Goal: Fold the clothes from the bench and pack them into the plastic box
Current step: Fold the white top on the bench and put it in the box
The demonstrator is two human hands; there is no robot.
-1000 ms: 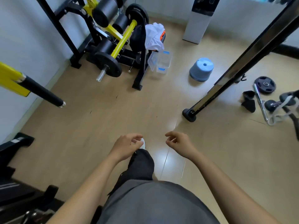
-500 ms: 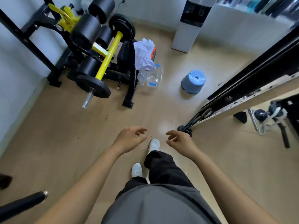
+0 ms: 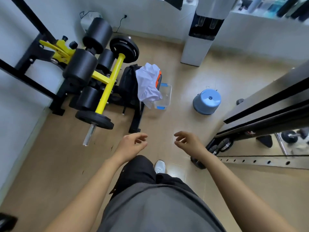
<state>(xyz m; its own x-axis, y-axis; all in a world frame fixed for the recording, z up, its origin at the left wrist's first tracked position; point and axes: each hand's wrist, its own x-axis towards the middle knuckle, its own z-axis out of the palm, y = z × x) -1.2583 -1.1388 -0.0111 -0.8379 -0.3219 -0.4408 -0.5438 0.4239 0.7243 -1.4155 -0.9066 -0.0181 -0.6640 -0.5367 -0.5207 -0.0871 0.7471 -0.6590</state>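
We've got left hand (image 3: 132, 144) and right hand (image 3: 189, 142) loosely curled, holding nothing — clothes (image 3: 148, 84) draped over the worktop (image 3: 159, 79), plastic box (image 3: 164, 97) just beside them.

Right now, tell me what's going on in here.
A person stands in a gym, facing the bench with both hands empty: the left hand and right hand hang in front, fingers loosely curled. The clothes lie in a heap on the bench, white one on top. The plastic box sits on the floor beside it, apparently empty. Nothing is folded yet.
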